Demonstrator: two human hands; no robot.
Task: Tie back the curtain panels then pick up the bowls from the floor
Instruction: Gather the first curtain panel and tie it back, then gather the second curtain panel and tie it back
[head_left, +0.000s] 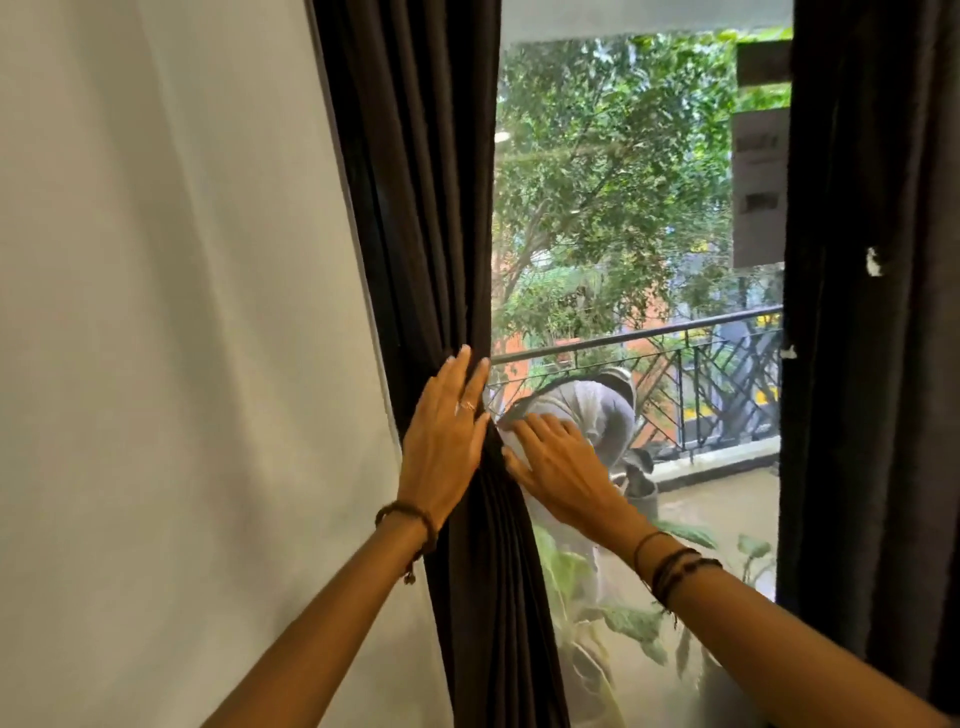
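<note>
a plain white wall filled the left side. daylight came through the tall window, beyond which stood leafy green trees, a black metal balcony railing and a pale balcony floor.

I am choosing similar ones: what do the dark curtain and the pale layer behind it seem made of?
Dark curtain: seemingly thick woven fabric, matte, opaque, falling in deep folds. Pale layer: probably thin sheer fabric, since the plant leaves show through it.
</note>
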